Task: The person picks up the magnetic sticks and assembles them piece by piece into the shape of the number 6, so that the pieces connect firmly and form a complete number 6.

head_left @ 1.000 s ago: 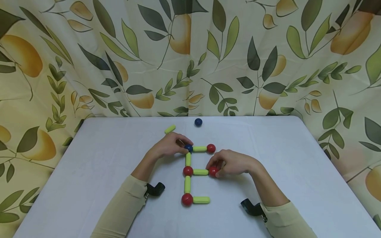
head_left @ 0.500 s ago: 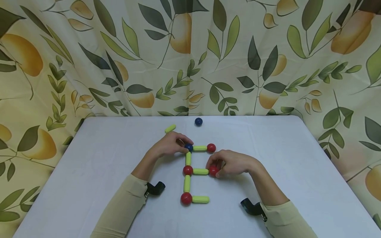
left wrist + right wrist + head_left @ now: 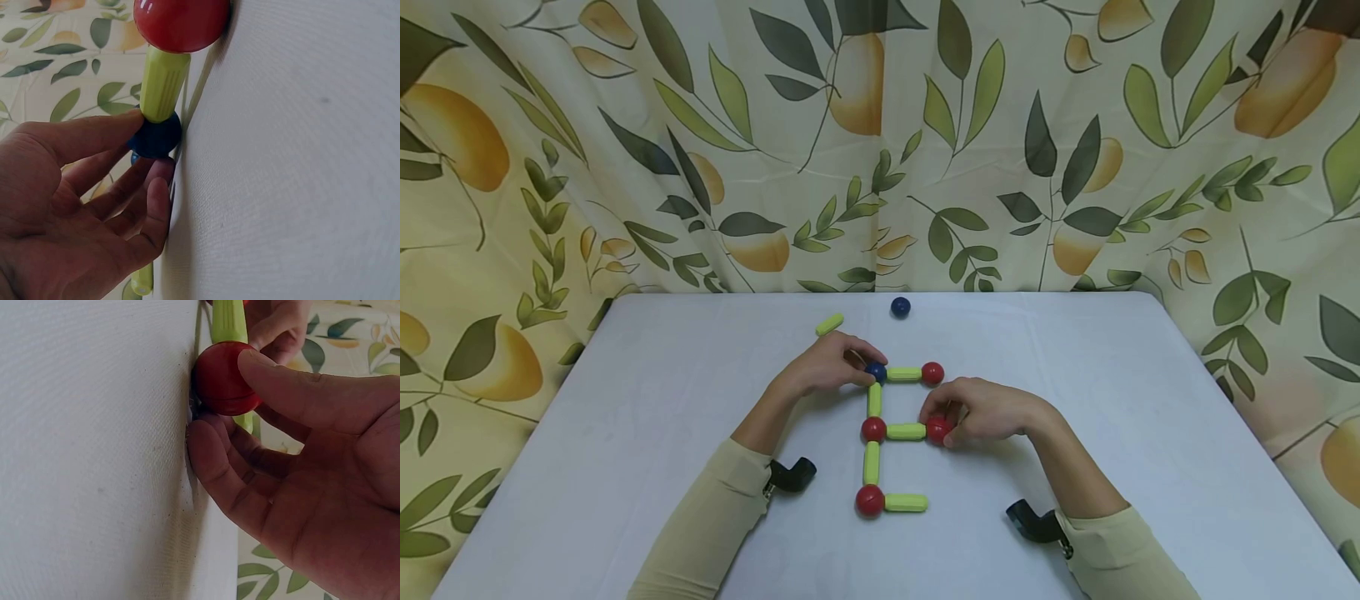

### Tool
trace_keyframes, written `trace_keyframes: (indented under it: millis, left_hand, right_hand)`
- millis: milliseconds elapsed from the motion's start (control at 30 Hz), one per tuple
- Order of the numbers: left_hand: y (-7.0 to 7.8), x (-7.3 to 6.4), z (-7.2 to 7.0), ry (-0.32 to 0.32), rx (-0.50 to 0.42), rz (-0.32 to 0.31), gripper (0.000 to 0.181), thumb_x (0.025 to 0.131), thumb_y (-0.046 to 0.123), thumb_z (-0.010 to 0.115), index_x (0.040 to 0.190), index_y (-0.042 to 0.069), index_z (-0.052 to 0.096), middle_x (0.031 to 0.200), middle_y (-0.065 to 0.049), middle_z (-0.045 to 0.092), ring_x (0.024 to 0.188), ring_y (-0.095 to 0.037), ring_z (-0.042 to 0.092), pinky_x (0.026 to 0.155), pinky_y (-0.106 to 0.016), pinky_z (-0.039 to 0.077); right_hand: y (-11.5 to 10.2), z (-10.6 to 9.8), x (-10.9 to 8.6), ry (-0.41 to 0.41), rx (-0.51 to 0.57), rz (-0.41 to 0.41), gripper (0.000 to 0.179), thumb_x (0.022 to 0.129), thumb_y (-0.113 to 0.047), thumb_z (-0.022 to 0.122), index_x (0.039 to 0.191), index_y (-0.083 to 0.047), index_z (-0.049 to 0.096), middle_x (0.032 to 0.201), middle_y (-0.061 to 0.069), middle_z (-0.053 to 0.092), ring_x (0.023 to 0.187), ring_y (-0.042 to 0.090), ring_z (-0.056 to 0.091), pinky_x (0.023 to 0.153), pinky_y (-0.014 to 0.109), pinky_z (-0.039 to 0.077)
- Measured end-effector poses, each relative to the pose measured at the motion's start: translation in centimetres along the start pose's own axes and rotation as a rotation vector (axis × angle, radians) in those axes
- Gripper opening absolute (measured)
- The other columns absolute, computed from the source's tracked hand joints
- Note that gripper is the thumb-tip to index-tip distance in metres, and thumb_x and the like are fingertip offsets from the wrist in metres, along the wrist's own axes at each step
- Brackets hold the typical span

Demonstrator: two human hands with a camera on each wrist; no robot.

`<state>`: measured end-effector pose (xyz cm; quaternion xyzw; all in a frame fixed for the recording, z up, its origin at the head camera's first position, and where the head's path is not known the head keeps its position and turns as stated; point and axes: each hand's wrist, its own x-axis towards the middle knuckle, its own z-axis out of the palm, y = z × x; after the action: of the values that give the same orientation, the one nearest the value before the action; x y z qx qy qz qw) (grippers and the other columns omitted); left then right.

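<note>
A figure of yellow-green rods and balls lies flat on the table, shaped like a letter E. My left hand (image 3: 831, 363) pinches the blue ball (image 3: 876, 372) at its upper left corner between thumb and fingers. One rod (image 3: 164, 84) runs from that ball to a red ball (image 3: 182, 22) in the left wrist view. My right hand (image 3: 992, 408) grips the red ball (image 3: 226, 378) at the end of the middle rod (image 3: 906, 432). At the lower left sits another red ball (image 3: 870, 501), with a rod (image 3: 906, 502) pointing right whose far end bears no ball.
A loose blue ball (image 3: 900, 307) lies near the far edge of the white table (image 3: 700, 358). Left of it, a loose yellow-green rod (image 3: 830, 324) lies just beyond my left hand. Behind the table hangs a leaf-and-fruit patterned curtain (image 3: 970, 167).
The bottom red ball and its rod have shifted very slightly left and up. Both hands keep their places on the same balls.
</note>
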<state>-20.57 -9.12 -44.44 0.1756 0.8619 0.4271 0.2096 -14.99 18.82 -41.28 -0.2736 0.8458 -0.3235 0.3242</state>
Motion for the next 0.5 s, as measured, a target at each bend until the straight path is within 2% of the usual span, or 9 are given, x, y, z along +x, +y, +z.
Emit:
trace_keyframes:
  millis: [500]
  left_hand:
    - [0.00, -0.06, 0.00, 0.002, 0.015, 0.013, 0.027, 0.091, 0.012, 0.079, 0.118, 0.019, 0.079, 0.114, 0.000, 0.074, 0.102, -0.019, 0.065, 0.085, -0.029, 0.054]
  right_hand:
    - [0.09, -0.04, 0.00, 0.001, 0.000, 0.008, 0.030, 0.087, -0.008, 0.079, 0.116, -0.015, 0.074, 0.100, 0.001, 0.069, 0.093, 0.021, 0.060, 0.081, 0.033, 0.052]
